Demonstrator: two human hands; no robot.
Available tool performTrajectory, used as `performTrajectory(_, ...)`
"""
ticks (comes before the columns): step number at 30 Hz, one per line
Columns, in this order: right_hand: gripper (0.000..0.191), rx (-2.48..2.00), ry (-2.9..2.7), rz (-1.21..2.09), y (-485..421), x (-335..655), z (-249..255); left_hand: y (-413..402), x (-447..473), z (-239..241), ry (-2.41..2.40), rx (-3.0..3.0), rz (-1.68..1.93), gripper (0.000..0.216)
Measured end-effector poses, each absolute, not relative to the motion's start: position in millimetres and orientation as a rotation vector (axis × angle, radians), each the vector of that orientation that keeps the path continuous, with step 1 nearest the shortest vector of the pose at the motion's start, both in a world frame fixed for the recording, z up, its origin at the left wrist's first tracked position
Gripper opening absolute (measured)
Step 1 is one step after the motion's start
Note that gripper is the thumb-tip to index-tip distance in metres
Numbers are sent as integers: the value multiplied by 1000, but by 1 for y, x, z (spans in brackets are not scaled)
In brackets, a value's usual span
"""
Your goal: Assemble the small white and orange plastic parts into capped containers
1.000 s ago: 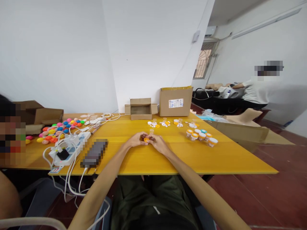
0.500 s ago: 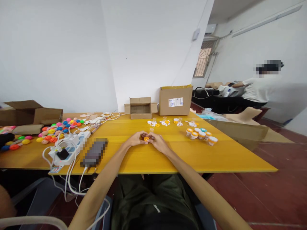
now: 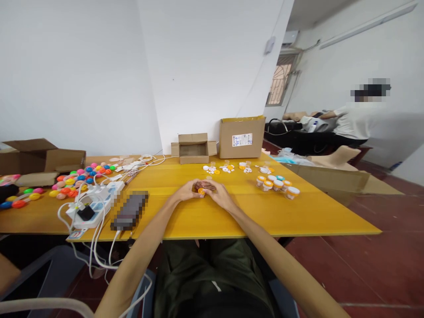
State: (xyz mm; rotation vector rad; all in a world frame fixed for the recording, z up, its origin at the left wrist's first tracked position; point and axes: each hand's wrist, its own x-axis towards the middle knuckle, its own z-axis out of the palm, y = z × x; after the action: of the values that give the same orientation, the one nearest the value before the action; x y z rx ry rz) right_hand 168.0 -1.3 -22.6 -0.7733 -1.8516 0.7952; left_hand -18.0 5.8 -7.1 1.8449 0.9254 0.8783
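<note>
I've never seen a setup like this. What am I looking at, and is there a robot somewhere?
No robot here: these are a person's bare hands, seen by a camera worn on that person's head, looking forward and down. The left hand and right hand meet over the yellow table, holding a small orange piece, partly hidden by fingers. To the right stand lidded cups; farther back lie small white and orange pieces, before two cardboard boxes. On the left are a power strip and colourful rounded objects.
</note>
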Motion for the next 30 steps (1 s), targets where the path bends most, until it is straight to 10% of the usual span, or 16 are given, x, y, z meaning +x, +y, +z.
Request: performTrajectory(30, 17, -1419, -2026, 143, -5, 180, -19, 11, -24, -9, 981, 1994, 907, 32)
